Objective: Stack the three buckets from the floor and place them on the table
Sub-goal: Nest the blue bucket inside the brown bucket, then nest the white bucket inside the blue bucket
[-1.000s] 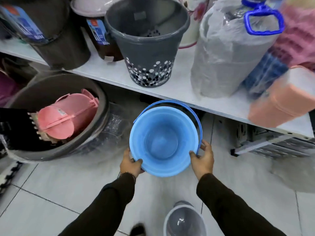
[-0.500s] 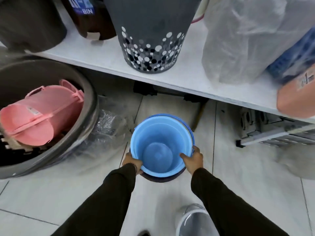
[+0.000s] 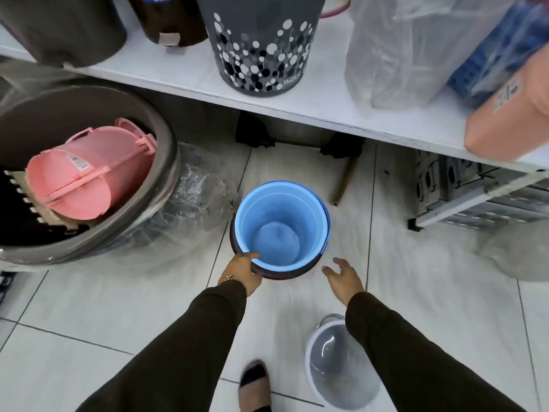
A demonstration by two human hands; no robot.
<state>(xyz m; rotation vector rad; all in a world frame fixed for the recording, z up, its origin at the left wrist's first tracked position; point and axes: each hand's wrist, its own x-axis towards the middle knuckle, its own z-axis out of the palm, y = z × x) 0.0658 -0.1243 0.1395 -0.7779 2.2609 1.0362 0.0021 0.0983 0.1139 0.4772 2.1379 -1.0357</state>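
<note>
- In the head view, we see the blue bucket [image 3: 281,224] nested in a dark bucket [image 3: 285,273] on the floor, before the white table [image 3: 312,111].
- Our left hand [image 3: 242,270] clamps its near rim.
- Our right hand [image 3: 343,276] is spread apart just beside it, touching nothing.
- A grey bucket [image 3: 335,373] stands nearer to us.

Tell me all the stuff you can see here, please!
blue bucket: one, blue, nested in dark bucket, on floor
dark bucket: one, brown, under blue one
grey bucket: one, grey, floor by right arm
pink bucket: one, pink, lying in big tub
big tub: one, grey-brown, left floor
dotted bin: one, grey, on table
table: one, white
left hand: gripping bucket rim
right hand: open, off bucket
</note>
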